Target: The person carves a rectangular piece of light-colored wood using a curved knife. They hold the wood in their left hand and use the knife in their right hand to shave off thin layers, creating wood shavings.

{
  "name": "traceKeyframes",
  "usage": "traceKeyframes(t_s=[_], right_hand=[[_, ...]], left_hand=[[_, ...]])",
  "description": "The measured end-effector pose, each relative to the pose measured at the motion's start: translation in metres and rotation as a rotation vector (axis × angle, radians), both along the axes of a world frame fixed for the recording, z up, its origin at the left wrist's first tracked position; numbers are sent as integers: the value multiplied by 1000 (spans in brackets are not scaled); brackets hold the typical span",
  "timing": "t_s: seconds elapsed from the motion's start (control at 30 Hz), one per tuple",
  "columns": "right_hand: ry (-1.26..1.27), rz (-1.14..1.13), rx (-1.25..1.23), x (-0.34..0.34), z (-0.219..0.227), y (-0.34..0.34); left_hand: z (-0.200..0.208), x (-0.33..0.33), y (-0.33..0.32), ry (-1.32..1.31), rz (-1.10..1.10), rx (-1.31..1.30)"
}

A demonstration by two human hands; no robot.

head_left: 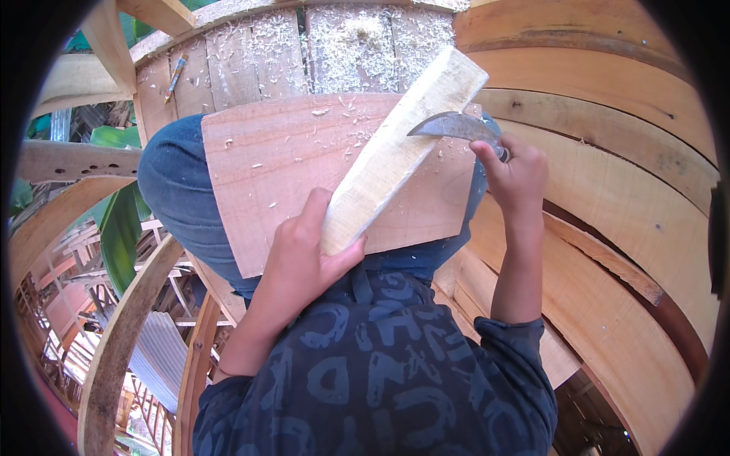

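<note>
A pale squared block of wood [403, 148] slants across a flat reddish board [266, 178] lying over my lap. Its near end sits in my left hand [304, 247], thumb and fingers wrapped round it. My right hand [515, 171] is closed round the handle of a curved knife [449, 125], mostly hidden in the fist. The blade lies over the upper half of the block, its tip pointing left; whether the edge bites into the wood I cannot tell. A few curled shavings [319, 112] are scattered on the board.
Beyond my knees, a plank surface [270, 53] is strewn with wood shavings [361, 45]. A small pencil-like stick [176, 76] lies there at the left. Wide wooden planks [608, 159] line the right side. Beams [125, 349] stand at the left, with leaves and corrugated sheet below.
</note>
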State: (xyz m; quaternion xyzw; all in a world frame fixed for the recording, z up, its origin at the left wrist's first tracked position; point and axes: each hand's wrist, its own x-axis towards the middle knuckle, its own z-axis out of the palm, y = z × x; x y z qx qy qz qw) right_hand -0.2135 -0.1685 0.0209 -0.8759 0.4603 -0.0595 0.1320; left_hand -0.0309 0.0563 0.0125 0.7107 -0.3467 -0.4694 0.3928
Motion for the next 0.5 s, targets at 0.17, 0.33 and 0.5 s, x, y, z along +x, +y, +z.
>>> traceKeyframes(t_s=[0.17, 0.33, 0.5], right_hand=[[-222, -339, 1, -42, 27, -55], [-20, 41, 116, 7, 43, 19], [181, -66, -21, 5, 24, 1]], left_hand=[[-2, -1, 14, 2, -64, -8], [2, 2, 6, 66, -29, -7], [0, 0, 8, 26, -36, 29]])
